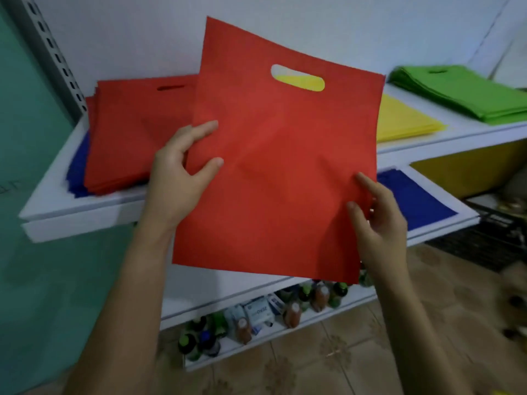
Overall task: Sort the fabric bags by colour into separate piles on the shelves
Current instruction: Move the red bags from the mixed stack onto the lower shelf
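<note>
Both hands hold 1 flat red non-woven fabric bag with an oval cut-out handle upright in the air in front of the white shelves, the left hand pinching its left edge and the right hand pinching its lower right edge, each with thumb and forefinger on the front and the other fingers hidden behind. On the upper white shelf behind it, a pile of red bags lies on dark blue fabric at the left, with a yellow pile and a green pile to the right. More blue fabric lies on the next shelf down, and small bottles crowd the lowest shelf.
</note>
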The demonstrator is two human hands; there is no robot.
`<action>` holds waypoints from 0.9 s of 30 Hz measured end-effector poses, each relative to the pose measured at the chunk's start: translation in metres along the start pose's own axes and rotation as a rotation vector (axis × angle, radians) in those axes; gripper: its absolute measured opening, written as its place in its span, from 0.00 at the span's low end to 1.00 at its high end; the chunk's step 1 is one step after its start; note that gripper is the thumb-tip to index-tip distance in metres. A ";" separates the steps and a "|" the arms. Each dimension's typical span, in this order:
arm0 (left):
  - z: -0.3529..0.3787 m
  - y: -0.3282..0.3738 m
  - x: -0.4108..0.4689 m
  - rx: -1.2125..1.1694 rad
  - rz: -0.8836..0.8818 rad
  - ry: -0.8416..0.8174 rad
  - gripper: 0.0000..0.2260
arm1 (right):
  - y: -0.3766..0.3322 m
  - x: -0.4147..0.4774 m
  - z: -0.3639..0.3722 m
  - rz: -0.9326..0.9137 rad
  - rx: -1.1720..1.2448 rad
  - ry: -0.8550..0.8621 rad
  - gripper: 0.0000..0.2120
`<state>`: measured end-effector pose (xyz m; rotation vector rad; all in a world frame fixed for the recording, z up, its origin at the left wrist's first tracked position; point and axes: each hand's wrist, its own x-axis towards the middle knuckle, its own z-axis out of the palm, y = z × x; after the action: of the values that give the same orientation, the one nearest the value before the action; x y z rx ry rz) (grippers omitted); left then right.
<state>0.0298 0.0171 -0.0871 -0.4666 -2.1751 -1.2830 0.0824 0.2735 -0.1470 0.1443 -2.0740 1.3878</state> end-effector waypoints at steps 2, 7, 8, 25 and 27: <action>0.029 0.009 -0.025 -0.040 -0.056 -0.034 0.21 | 0.019 -0.020 -0.026 0.102 0.019 0.010 0.18; 0.113 0.032 -0.091 -0.162 -0.183 -0.090 0.20 | 0.073 -0.060 -0.094 0.276 0.011 0.020 0.17; 0.131 0.035 -0.105 -0.165 -0.224 -0.085 0.20 | 0.083 -0.067 -0.109 0.303 -0.004 0.021 0.16; 0.265 -0.017 -0.233 -0.078 -0.789 -0.211 0.22 | 0.223 -0.097 -0.168 0.587 -0.201 -0.397 0.21; 0.269 -0.041 -0.217 -0.067 -0.820 -0.218 0.22 | 0.238 -0.080 -0.149 0.607 -0.214 -0.389 0.18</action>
<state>0.0973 0.2303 -0.3533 0.3339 -2.6289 -1.7781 0.1113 0.4868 -0.3440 -0.3642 -2.7240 1.5488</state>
